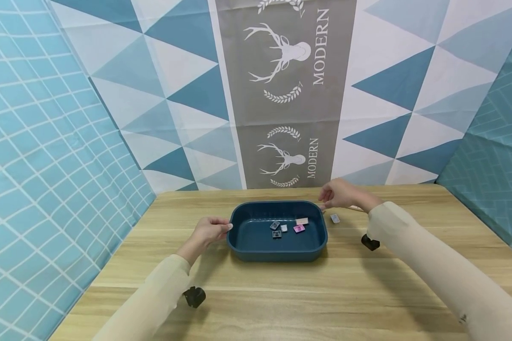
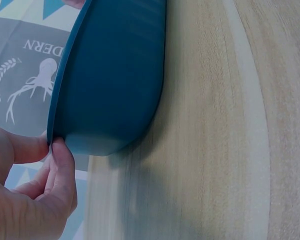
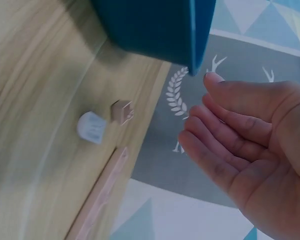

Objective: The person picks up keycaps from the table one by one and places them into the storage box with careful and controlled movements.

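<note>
A dark blue bin (image 1: 277, 256) stands on the table with several small pieces inside, among them a pink one (image 1: 299, 228) and a white one (image 1: 284, 228). My left hand (image 1: 209, 230) pinches the bin's left rim; in the left wrist view the thumb and fingers of the left hand (image 2: 37, 185) meet at the rim of the bin (image 2: 107, 75). Just beyond the bin's right rim, my right hand (image 1: 343, 194) is raised, and in the right wrist view the right hand (image 3: 255, 135) holds nothing, its fingers loosely bent.
Right of the bin lie a whitish piece (image 3: 92, 127), a small beige block (image 3: 122, 112) and a long pinkish strip (image 3: 97, 200). Black objects (image 1: 195, 297) sit by each forearm. A patterned cloth (image 1: 187, 94) hangs behind the wooden table (image 1: 281, 303).
</note>
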`<state>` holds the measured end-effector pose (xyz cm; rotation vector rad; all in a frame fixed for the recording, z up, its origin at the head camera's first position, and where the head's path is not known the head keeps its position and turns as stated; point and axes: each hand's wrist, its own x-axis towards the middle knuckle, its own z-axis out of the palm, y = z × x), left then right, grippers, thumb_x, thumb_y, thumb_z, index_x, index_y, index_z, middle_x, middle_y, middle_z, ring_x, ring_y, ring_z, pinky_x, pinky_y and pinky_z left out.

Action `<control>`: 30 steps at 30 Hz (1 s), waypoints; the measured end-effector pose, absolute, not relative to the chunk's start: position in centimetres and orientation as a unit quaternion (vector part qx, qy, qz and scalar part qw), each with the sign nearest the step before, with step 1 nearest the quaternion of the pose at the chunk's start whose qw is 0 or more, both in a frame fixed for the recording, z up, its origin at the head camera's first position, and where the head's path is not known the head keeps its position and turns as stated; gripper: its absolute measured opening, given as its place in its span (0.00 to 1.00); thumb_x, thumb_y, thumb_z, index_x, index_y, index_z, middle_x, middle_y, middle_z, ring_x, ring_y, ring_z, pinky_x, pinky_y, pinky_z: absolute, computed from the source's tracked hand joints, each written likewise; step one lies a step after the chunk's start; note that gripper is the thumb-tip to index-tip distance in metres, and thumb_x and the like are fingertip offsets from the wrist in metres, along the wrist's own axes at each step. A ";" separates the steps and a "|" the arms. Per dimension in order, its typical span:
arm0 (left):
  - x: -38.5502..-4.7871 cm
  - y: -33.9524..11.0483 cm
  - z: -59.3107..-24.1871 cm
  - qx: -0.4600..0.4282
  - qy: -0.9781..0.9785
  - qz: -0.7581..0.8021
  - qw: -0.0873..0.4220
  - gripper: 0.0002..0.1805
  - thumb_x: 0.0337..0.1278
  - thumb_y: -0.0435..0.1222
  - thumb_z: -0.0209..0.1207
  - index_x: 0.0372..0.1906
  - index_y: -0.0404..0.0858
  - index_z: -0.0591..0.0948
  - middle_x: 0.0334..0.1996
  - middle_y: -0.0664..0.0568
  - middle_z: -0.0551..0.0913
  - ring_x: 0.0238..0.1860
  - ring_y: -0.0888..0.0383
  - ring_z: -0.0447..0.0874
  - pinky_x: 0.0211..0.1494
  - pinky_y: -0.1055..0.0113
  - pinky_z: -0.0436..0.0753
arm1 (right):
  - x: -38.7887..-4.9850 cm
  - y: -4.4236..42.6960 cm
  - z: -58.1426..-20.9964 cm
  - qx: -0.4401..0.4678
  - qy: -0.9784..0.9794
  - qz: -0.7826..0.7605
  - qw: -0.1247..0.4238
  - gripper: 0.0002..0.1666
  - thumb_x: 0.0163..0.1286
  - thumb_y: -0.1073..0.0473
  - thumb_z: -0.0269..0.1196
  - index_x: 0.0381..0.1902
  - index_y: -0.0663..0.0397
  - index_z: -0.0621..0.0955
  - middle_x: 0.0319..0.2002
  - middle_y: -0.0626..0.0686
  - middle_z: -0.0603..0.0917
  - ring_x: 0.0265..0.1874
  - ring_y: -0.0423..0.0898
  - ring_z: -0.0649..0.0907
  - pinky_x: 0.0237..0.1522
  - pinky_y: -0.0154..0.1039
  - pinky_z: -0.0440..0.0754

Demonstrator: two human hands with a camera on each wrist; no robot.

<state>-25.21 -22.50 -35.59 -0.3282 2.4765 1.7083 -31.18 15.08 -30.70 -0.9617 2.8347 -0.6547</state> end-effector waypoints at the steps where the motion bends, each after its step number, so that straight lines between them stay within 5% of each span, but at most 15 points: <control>1: -25.2 -22.5 -35.6 -0.108 0.817 0.563 0.057 0.11 0.61 0.30 0.60 0.46 0.27 0.80 0.38 0.48 0.81 0.31 0.65 0.79 0.40 0.74 0.85 | -31.1 15.3 -30.7 -0.317 0.923 -0.216 0.039 0.09 0.61 0.64 0.67 0.37 0.64 0.83 0.32 0.56 0.86 0.31 0.45 0.84 0.37 0.42 0.85; 30: -25.2 -22.3 -35.4 -0.112 0.822 0.556 0.060 0.13 0.61 0.30 0.60 0.48 0.27 0.80 0.42 0.44 0.82 0.32 0.64 0.81 0.46 0.69 0.87 | -31.9 17.1 -34.4 -0.236 0.943 -0.228 0.054 0.10 0.61 0.64 0.66 0.37 0.68 0.82 0.34 0.60 0.86 0.34 0.48 0.84 0.39 0.43 0.85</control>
